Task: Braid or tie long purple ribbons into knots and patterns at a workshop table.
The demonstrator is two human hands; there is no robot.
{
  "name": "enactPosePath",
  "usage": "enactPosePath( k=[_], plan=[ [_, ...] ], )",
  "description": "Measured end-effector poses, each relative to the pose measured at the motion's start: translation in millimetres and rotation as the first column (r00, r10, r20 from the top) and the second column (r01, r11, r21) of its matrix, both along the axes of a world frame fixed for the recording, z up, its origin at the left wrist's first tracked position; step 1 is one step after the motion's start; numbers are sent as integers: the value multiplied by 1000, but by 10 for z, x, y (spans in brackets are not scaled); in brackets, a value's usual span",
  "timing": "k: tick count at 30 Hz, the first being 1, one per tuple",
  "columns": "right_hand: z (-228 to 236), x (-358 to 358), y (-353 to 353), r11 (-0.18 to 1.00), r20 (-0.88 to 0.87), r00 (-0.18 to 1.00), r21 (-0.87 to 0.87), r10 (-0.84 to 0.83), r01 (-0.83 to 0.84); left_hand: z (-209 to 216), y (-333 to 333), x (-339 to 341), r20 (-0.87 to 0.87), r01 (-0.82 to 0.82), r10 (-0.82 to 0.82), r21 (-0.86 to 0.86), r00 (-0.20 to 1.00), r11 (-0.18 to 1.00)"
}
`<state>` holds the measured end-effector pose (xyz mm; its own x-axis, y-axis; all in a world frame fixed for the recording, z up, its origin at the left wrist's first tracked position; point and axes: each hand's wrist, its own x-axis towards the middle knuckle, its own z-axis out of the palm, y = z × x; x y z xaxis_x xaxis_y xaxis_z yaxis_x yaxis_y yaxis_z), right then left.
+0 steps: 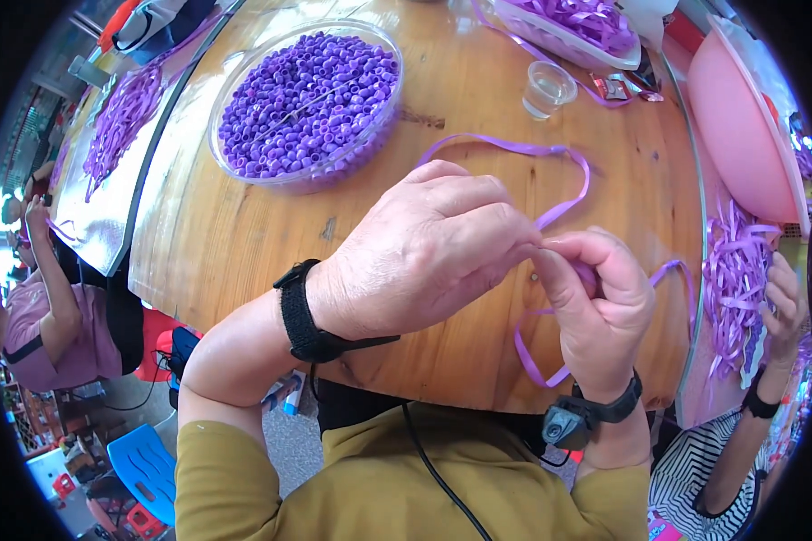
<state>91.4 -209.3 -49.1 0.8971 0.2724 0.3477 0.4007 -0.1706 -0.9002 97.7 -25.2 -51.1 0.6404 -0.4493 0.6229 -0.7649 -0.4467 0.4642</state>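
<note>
Over the wooden table, my left hand and my right hand meet fingertip to fingertip. Both are closed in a pinch on a narrow purple ribbon. One stretch of it loops out beyond my fingers and passes behind my left hand. More of the ribbon curls inside my right fingers, and loops show on both sides of my right hand. Whatever else lies between the fingertips is hidden. Left of my hands stands a round clear tub full of small purple beads.
A small clear plastic cup stands at the far right, near a white tray of purple ribbons. A pink basin and a ribbon pile lie beyond the right edge. Other people's hands work at both sides; more ribbons lie left.
</note>
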Motion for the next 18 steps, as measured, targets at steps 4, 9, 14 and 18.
enactPosePath(
  k=[4,9,14,18],
  plan=[
    [27,7,-5,999,-1,1000,-37,17,-17,73,45,-33,-224,9,-6,12,975,1000],
    [-2,-6,-4,997,-56,996,44,68,-65,277,34,-125,-843,-255,-439,-519,311,816],
    [-63,7,32,990,212,971,-109,108,-87,58,-72,-150,-572,-152,-162,-461,804,874],
    [-38,9,16,963,237,966,-267,106,-40,20,-103,-140,-106,-172,160,-121,981,978]
  ],
)
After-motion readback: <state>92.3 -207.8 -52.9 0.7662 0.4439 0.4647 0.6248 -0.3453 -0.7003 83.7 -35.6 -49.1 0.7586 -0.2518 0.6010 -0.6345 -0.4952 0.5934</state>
